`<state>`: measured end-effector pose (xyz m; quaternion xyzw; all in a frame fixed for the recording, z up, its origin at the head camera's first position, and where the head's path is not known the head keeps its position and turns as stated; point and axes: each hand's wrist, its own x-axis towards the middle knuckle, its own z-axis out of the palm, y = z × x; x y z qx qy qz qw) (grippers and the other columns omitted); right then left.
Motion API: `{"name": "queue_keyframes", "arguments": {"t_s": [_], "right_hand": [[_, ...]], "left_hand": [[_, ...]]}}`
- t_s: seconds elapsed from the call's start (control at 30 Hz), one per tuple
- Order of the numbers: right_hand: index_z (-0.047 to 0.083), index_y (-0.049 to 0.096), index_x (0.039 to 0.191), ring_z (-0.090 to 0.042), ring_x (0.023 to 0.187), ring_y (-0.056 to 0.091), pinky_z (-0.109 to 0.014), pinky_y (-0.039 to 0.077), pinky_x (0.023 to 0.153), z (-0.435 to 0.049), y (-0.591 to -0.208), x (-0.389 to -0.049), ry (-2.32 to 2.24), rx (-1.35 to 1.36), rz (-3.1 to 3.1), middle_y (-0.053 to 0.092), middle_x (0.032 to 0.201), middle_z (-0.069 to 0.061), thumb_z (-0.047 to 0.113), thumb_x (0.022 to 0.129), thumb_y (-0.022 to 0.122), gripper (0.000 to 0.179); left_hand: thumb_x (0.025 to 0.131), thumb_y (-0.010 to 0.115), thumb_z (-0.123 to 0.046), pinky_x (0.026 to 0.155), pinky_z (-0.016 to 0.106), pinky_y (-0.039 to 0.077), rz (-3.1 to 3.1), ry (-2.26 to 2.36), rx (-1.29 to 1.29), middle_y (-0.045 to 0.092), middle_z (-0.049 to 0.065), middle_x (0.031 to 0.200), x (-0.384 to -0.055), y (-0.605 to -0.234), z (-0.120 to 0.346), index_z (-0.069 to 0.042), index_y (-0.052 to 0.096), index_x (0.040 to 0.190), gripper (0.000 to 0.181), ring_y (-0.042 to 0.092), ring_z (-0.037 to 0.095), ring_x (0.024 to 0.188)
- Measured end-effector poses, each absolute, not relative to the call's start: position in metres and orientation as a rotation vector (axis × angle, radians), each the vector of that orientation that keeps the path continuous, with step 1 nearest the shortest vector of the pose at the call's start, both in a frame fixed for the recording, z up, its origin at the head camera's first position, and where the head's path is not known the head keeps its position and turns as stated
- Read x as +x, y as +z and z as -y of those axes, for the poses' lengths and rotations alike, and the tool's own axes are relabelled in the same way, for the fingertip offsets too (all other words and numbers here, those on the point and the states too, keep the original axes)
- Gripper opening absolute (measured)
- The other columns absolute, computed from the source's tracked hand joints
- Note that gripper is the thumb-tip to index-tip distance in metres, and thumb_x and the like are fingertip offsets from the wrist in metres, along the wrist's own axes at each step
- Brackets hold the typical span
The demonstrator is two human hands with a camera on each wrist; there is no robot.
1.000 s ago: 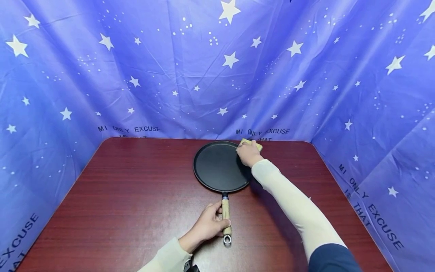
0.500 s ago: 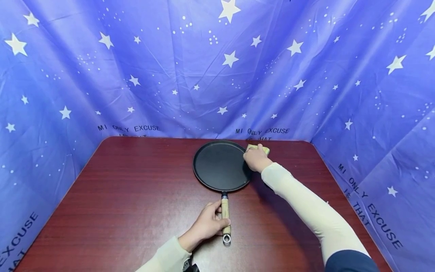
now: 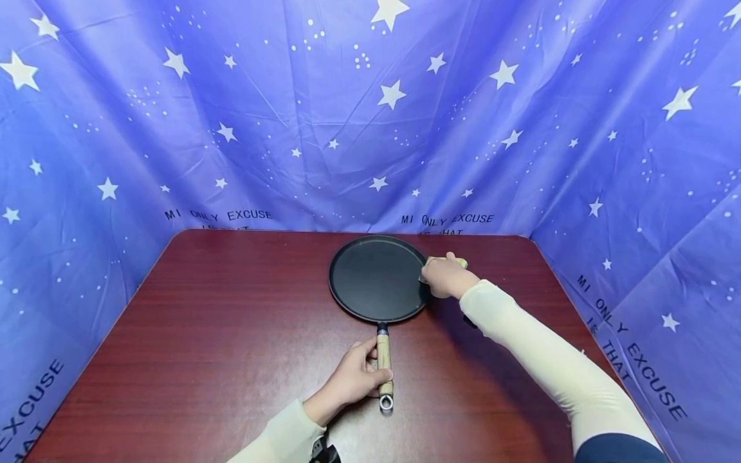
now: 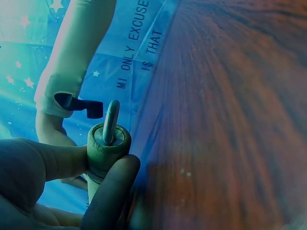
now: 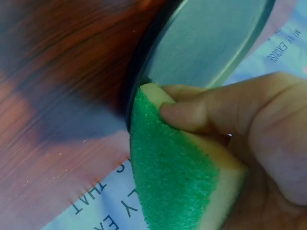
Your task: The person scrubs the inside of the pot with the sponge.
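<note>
A flat round black pan with a low rim is at the middle of the head view. Its wooden handle points toward me and ends in a metal ring. My left hand grips this handle, and the left wrist view shows thumb and fingers round the handle end. At the pan's right edge, my right hand pinches a sponge, pale yellow with a green scouring side. In the right wrist view, a sponge corner meets the pan's rim.
The pan is over a dark red wood-grain table. Blue curtains with white stars and lettering hang behind the table and along both sides. A shadow falls right of the pan.
My right hand has moved with the sponge along the pan's edge, from the upper right toward the right side and nearer to me. The left hand keeps its grip on the handle.
</note>
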<state>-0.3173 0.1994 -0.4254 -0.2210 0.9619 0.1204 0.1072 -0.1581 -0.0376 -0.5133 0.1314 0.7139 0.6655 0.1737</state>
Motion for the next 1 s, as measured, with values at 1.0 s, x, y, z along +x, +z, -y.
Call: {"name": "queue_keyframes", "arguments": {"t_s": [1.0], "right_hand": [[0.017,0.083,0.118,-0.023,0.114,0.068,-0.039,0.045,0.084,-0.193,-0.418,-0.282,-0.200,-1.082,-2.545,0.076,0.122,0.002,-0.007,0.093,0.064,0.039]], "left_hand": [[0.088,0.074,0.009,0.047,0.027,0.064,-2.043,1.854,0.356,0.046,0.015,0.108,-0.160,-0.514,0.037,0.018,0.037,0.152,0.075,0.058,0.013,0.066]]}}
